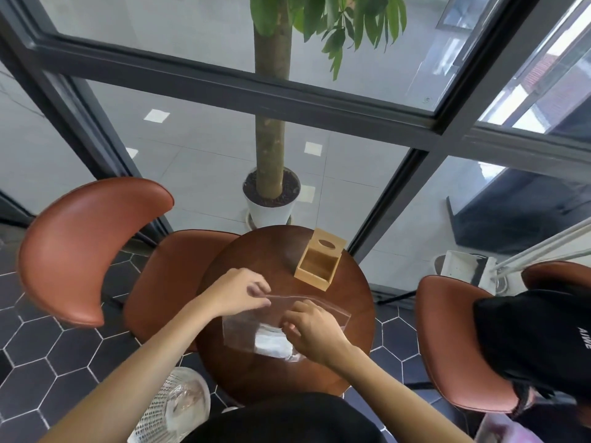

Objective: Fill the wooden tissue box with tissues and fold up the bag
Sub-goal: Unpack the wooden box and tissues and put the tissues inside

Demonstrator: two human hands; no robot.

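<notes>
A clear zip bag (243,327) lies on the round dark wooden table (265,251), with white tissues (271,342) inside near its lower edge. My left hand (238,294) pinches the bag's top strip at its left end. My right hand (308,329) grips the bag near the middle of its opening, partly covering the tissues. The wooden tissue box (318,262) stands farther back on the right of the table, apart from both hands, its lid with an oval slot raised and its inside showing no tissues.
Brown leather chairs stand at the left (86,247) and right (454,340), the right one draped with a black garment (531,340). A potted tree (271,199) stands behind the table by the glass wall. A white mesh bin (172,407) sits on the floor near left.
</notes>
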